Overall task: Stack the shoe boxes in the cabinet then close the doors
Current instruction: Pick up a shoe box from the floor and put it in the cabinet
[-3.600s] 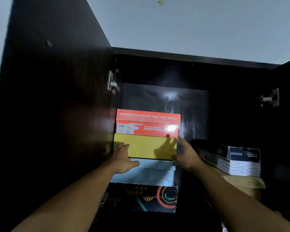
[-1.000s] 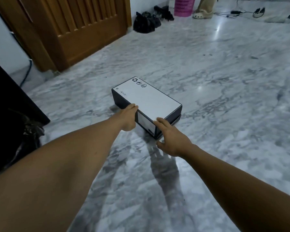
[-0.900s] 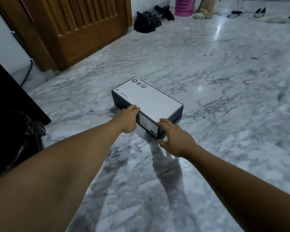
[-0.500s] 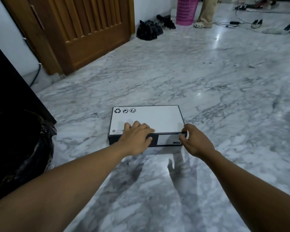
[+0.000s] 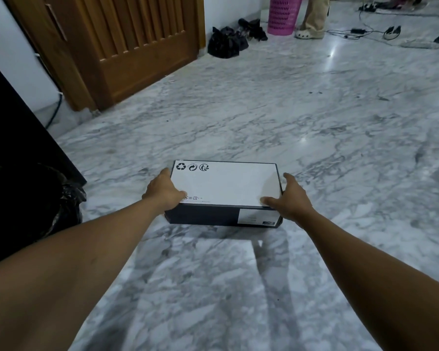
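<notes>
Box [image 5: 223,186] dead centre in front of you, white lid up, recycling marks [image 5: 192,167] in its 11 o'clock corner, dark sides, a white label [image 5: 257,216] on the near face towards 5 o'clock. It's low over the marble floor [image 5: 314,122]; whether it touches or hangs just clear, you can't tell from here. Your left hand [image 5: 162,192] clamps the 9 o'clock end, thumb hooked over the lid's near corner. Your right hand [image 5: 293,198] takes the 3 o'clock end, thumb on the lid's near corner, fingers [image 5: 288,177] running along the side wall. Both arms reach in from 6 o'clock. Up at 11 o'clock, a wooden door [image 5: 127,46]. At 12, black bags [image 5: 226,43], a pink basket [image 5: 284,13] near them at 1, someone's leg [image 5: 314,13] just beside it. Cables [image 5: 360,31] trail at 2. At 9 o'clock a dark panel [image 5: 10,122], a sack [image 5: 31,198] below it at 8.
</notes>
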{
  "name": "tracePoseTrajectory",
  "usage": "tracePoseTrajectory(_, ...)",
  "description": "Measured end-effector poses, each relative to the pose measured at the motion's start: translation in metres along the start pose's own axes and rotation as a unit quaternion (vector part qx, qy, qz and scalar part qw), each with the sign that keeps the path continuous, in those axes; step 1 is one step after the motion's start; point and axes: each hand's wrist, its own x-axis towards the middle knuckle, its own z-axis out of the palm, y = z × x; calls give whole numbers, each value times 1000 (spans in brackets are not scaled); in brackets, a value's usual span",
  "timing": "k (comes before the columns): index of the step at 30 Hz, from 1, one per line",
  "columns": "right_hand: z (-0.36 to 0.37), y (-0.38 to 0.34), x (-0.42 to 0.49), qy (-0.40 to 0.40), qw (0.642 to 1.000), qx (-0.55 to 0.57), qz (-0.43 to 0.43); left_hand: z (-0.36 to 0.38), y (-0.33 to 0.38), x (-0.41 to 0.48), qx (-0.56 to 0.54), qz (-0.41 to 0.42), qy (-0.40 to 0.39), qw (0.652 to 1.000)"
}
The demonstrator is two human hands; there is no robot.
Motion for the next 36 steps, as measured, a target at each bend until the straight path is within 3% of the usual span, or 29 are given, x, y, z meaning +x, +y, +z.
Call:
tracePoseTrajectory(5, -5, 15, 7, -79, 996, -24, 21, -10, 1, 5, -32, -24, -42, 998)
tracePoseTrajectory(11, -8, 0, -11, -12, 1000, 27, -2, -14, -7, 0, -48, 21, -6, 999)
tracePoseTrajectory(16, -3, 4, -27, -12, 990, 140, -8, -17, -16, -20, -174, 53, 48, 982)
tracePoseTrajectory(21, 0, 15, -47, -41, 977, 204, 47, -10, -32, -44, -232, -5, 42, 972)
tracePoseTrajectory(27, 1, 19, -48, -12, 976, 202, 81, -15, -31, -52, -179, -54, 45, 981)
tracePoseTrajectory(32, -13, -5, -22, 50, 981, 187, 28, -25, -12, -34, -198, -48, 71, 976)
tracePoseTrajectory(36, -24, -27, 4, 2, 985, 170, -25, -36, 5, -15, -212, -21, 62, 975)
